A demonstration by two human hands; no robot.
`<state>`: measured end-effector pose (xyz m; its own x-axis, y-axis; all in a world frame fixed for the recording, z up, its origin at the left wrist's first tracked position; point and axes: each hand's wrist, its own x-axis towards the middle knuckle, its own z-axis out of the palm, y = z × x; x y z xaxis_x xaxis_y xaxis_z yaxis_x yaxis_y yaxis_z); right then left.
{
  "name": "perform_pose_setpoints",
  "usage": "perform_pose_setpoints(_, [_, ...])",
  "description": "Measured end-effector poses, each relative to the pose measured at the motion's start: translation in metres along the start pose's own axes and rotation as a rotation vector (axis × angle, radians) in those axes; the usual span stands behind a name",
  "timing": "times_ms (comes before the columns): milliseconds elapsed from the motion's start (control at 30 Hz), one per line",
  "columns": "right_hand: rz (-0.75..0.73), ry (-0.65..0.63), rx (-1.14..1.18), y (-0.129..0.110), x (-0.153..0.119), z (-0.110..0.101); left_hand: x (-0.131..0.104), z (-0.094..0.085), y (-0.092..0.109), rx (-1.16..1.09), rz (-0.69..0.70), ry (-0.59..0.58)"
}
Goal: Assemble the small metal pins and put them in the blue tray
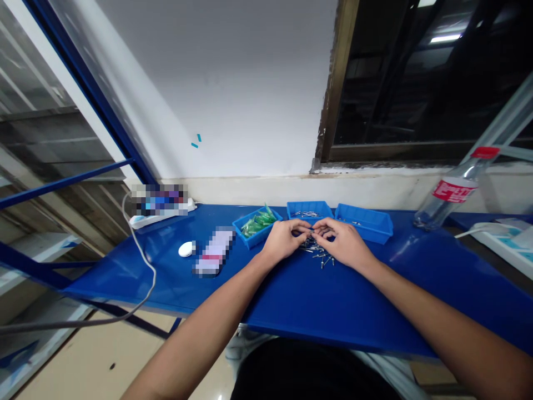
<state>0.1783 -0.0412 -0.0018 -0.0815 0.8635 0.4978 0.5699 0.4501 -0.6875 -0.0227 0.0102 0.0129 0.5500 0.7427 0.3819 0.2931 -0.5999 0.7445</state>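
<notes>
My left hand (285,239) and my right hand (341,239) meet fingertip to fingertip above a loose pile of thin metal pins (322,258), rivet-like in shape. The fingers of both are pinched together; what they hold is too small and too covered to make out. Just behind my hands is a blue bin (310,206) with several similar pins in it. To its right stands a second blue bin (368,228) with a few small pieces inside. Beside my left hand, a third blue bin (251,243) holds green plastic-looking pieces (259,222).
On the blue table (300,308) lie a phone-like flat object (214,253) and a white round case (186,249) to the left. A power strip (162,215) with a cable sits at the back left. A clear bottle (452,194) with red cap stands right, near another white strip (503,244).
</notes>
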Motion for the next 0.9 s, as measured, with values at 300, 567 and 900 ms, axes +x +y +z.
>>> perform_pose_setpoints(300, [-0.1, 0.019, -0.133, 0.0, 0.001, -0.004, -0.002, -0.005, 0.011, 0.075, 0.004, -0.012])
perform_pose_setpoints(567, [-0.057, -0.032, -0.015, 0.001, 0.001, -0.003, -0.001, -0.003, 0.005, -0.001, -0.03, -0.04])
perform_pose_setpoints(900, [0.045, 0.008, 0.037, 0.0, 0.001, 0.001, 0.001, 0.0, -0.001, 0.042, 0.025, -0.024])
